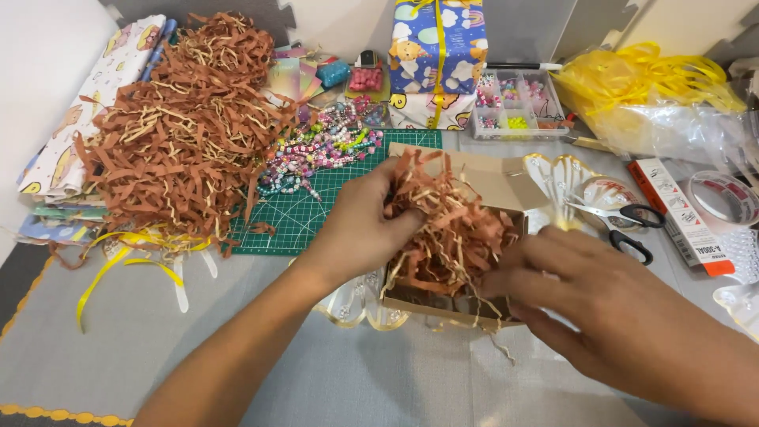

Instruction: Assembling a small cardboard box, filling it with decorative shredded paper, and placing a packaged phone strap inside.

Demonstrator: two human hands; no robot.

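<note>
Both forearms reached in from the near edge, hands working brown shredded paper into a small cardboard box.

Left hand [360, 225] had its fingers pinched shut on a tuft of brown and cream crinkled paper shred [447, 229], seemingly to tuck it down as padding into the open brown cardboard box [486, 182], which sat mid-worktop on a gold-edged scalloped paper tray [356, 304]. Right hand [589, 289] lay blurred against the box's near right corner, likely steadying it; whether its fingers gripped anything could not be told. Far left, a large heap of the same shred [190, 119] lay on the grey worktop [158, 348], within easy reach. Black-handled scissors [628, 225] rested to the right. Whatever was inside the box was hidden under the shred.
</note>
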